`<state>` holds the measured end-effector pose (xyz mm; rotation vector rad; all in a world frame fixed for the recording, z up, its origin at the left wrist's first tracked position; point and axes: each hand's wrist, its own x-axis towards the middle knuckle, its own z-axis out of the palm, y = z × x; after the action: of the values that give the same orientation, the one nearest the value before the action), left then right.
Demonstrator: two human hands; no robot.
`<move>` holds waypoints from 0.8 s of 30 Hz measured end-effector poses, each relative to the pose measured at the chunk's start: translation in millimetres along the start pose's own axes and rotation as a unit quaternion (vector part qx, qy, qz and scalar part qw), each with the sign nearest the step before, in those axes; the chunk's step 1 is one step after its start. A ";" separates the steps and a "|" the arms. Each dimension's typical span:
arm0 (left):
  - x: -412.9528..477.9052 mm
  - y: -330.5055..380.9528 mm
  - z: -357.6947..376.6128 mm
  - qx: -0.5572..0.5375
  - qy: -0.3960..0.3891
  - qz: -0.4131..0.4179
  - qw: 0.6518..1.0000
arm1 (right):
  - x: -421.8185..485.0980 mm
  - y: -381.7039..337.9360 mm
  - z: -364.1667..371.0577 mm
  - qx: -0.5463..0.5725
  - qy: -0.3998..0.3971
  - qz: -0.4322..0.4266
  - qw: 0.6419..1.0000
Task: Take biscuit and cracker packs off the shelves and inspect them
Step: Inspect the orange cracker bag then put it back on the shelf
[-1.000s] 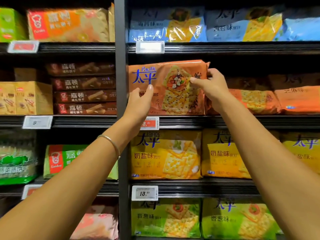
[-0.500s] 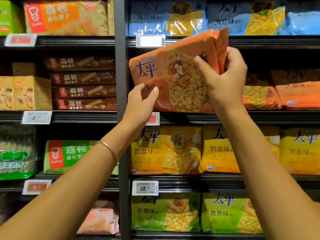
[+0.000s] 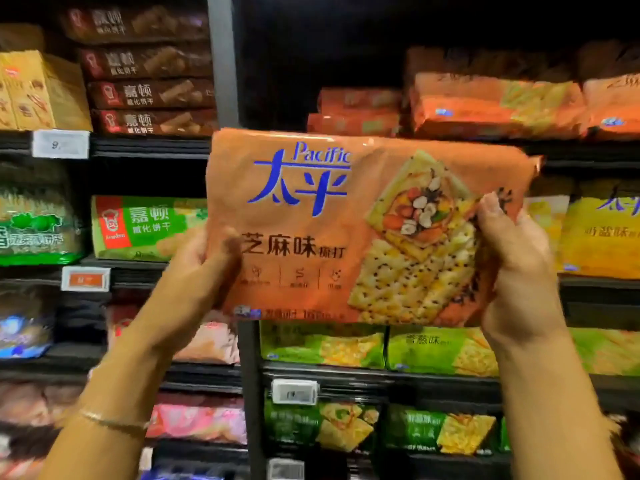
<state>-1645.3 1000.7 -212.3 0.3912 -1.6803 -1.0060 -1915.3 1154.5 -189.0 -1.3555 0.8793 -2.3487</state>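
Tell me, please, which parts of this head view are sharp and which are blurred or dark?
Head view: the orange Pacific cracker pack is sharpest, its large print legible, its bottom small print smeared; the pink packs at lower left are badly motion-blurred; the shelf bay above the pack is almost black.

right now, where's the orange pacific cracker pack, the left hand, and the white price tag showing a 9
orange Pacific cracker pack point(image 3: 363, 233), head view, middle of its front face
left hand point(image 3: 202, 271), head view, middle of the hand, below the thumb
white price tag point(image 3: 60, 144), head view, centre of the tag
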 end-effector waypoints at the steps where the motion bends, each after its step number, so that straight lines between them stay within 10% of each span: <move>1: -17.6 -13.8 4.6 -0.018 0.000 -0.024 1.000 | -13.0 8.8 -7.8 -0.021 -0.016 0.027 0.999; 13: -167.2 -104.9 67.7 -0.205 0.149 -0.377 0.891 | -122.6 73.8 -108.9 -0.244 -0.044 0.199 0.948; 24: -204.1 -112.1 75.8 -0.121 0.109 -0.410 0.897 | -158.6 98.5 -156.5 -0.206 0.040 0.291 0.933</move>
<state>-1665.9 1107.9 -431.4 1.0535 -1.1506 -1.6865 -1972.5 1218.0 -417.1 -0.9409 1.6110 -1.8248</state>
